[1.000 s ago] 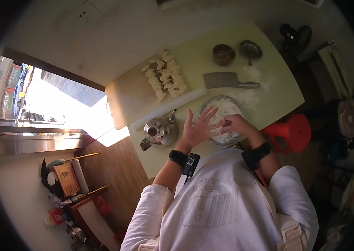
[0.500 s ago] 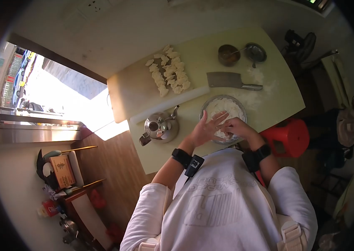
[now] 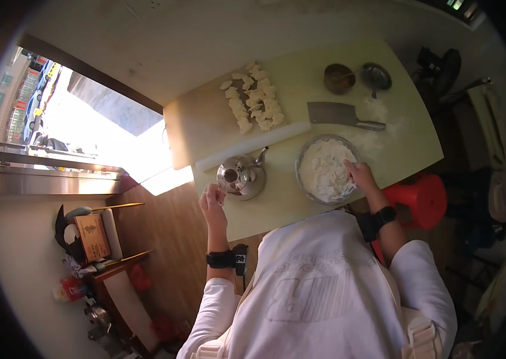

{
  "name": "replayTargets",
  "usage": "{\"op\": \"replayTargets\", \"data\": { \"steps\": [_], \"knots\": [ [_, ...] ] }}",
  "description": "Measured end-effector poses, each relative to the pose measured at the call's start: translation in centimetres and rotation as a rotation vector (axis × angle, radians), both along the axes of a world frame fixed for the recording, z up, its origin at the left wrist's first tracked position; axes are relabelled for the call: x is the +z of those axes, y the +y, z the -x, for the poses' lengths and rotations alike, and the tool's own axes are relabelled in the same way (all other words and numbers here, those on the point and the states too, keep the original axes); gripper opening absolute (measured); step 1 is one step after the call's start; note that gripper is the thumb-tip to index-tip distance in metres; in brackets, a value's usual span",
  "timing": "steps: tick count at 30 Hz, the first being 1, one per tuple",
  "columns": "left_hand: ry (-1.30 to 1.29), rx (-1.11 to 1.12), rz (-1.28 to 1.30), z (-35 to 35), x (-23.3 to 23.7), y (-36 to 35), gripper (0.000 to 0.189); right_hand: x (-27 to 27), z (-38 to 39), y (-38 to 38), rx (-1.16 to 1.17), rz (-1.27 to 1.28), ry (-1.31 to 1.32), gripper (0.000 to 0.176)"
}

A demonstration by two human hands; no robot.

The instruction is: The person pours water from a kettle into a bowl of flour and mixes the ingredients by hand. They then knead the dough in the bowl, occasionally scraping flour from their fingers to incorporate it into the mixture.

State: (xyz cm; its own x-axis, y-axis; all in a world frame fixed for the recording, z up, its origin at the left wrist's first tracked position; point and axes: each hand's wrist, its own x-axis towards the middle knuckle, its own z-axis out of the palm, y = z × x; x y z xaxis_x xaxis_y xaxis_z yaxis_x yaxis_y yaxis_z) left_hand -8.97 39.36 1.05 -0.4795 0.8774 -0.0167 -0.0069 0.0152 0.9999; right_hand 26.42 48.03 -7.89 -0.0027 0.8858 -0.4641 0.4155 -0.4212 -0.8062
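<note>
My left hand (image 3: 213, 202) is closed around the handle of a shiny metal kettle (image 3: 246, 179), which stands on the table with its spout pointing away from me. My right hand (image 3: 360, 175) is at the right rim of a round bowl (image 3: 299, 179), its fingers drawn together and their tips at the flour. I cannot make out what, if anything, they hold. White, lumpy flour (image 3: 326, 170) fills much of the bowl.
Beyond the bowl lies a cleaver (image 3: 332, 113). A small pot (image 3: 339, 79) and a dark lid (image 3: 377, 76) sit at the back. Several pale dough pieces (image 3: 255, 99) lie on a board (image 3: 190, 125). A red stool (image 3: 423, 200) stands at right, below the pale green table (image 3: 408, 131).
My left hand has left the bowl and moved left onto the kettle handle. The right hand has shifted from over the flour to the bowl's right rim. The view has shifted slightly.
</note>
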Motion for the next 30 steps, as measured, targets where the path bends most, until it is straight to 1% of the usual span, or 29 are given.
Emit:
{"op": "replayTargets", "data": {
  "steps": [1,2,3,4,5,6,8,9,11,13,15,17,18,20,24,26,27,29,30],
  "knots": [
    [0.053,0.048,-0.065,1.2,-0.5,-0.1,0.029,-0.7,0.2,0.1,0.062,-0.023,0.011,0.030],
    [0.105,0.098,-0.129,2.4,-1.2,-0.3,0.030,-1.0,0.4,0.0,0.066,-0.027,0.011,0.030],
    [0.105,0.103,-0.133,3.9,-1.9,-0.5,0.030,-1.3,0.8,-0.1,0.115,-0.135,0.003,0.025],
    [-0.191,0.231,-0.192,5.6,-2.8,-0.6,0.031,-1.4,1.0,-0.1,0.164,-0.242,-0.005,0.023],
    [-0.489,0.358,-0.249,6.9,-3.9,-0.8,0.032,-1.3,1.2,-0.1,0.170,-0.245,-0.005,0.023],
    [-0.490,0.364,-0.252,7.7,-5.2,-0.9,0.032,-1.1,1.4,0.0,0.178,-0.227,-0.026,0.023],
    [-0.531,0.383,-0.097,9.0,-7.8,-0.5,0.033,-0.7,1.8,0.1,0.193,-0.210,-0.046,0.024],
    [-0.532,0.388,-0.100,8.7,-8.5,-0.2,0.033,-0.4,2.0,0.2,0.184,-0.163,-0.038,0.024],
    [-0.268,0.402,-0.037,7.4,-9.8,0.7,0.034,-0.1,2.2,0.3,0.176,-0.119,-0.031,0.023],
    [-0.254,0.427,-0.014,6.6,-10.5,1.4,0.037,0.1,2.2,0.2,0.179,-0.039,0.015,0.023],
    [-0.240,0.447,0.010,6.0,-10.6,1.6,0.040,0.3,2.2,0.0,0.170,-0.032,0.032,0.021],
    [-0.309,0.450,0.096,5.7,-10.5,1.7,0.047,0.1,2.0,-0.3,0.156,-0.027,0.047,0.021],
    [-0.312,0.445,0.096,5.7,-10.9,1.8,0.047,-0.1,1.8,-0.5,0.139,-0.017,0.075,0.019],
    [-0.242,0.531,0.055,6.0,-11.6,1.8,0.052,-0.1,1.5,-0.6,0.122,-0.008,0.100,0.019],
    [-0.243,0.522,0.039,5.5,-11.0,1.9,0.050,0.1,1.4,-0.9,0.056,0.033,0.164,0.017],
    [-0.440,0.558,0.047,5.3,-10.6,2.0,0.045,0.3,1.1,-0.9,0.025,0.037,0.181,0.017],
    [-0.440,0.549,0.051,5.2,-10.3,2.0,0.045,0.2,1.0,-0.8,0.009,0.039,0.222,0.016],
    [-0.389,0.480,-0.023,5.6,-9.8,1.8,0.041,-0.1,0.8,-0.6,-0.016,0.041,0.264,0.016],
    [-0.314,0.438,-0.004,6.1,-9.6,1.7,0.040,-0.2,0.7,-0.6,-0.031,0.047,0.267,0.016]
  ]
}}
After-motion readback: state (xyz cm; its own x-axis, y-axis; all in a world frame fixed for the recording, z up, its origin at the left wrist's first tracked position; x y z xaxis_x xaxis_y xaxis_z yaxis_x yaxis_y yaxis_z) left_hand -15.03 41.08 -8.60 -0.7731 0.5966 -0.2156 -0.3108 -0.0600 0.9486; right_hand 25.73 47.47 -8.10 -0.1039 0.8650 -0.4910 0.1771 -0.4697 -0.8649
